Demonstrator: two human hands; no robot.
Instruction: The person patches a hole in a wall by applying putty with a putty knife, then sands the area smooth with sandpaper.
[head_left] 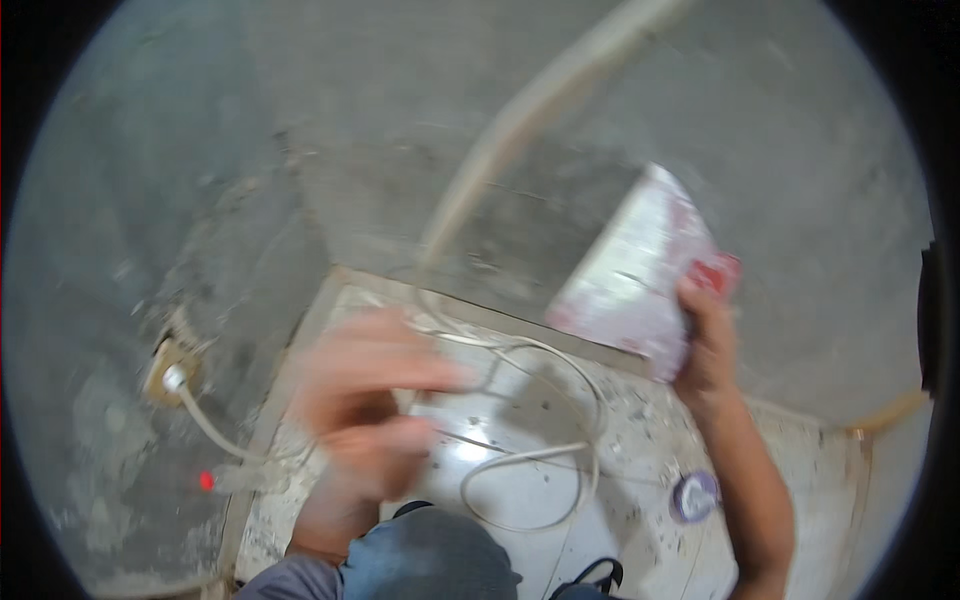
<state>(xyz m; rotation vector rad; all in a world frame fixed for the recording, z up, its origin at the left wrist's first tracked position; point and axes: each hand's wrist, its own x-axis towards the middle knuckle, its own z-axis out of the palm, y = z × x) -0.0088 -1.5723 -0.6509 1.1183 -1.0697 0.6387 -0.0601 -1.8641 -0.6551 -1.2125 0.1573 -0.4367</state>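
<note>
My right hand (710,355) grips a flat, pale, silvery-white piece (635,265) by its right edge, beside a red patch. Its exact kind I cannot make out; it is held up in front of the grey wall. Motion blurs my left hand (375,400), raised over the floor on the left. Its thumb and fingers point right with a gap between them, and no object shows there. Below and beyond it, a white cable (590,400) lies in loose loops on the pale tiles.
A thick whitish cable or hose (520,120), blurred, crosses in front of the grey wall (380,80). At left, a white plug (174,378) sits in a wall socket. A clear bottle with a red cap (208,481) lies by the skirting. A round purple-rimmed container (695,497) stands near my right forearm.
</note>
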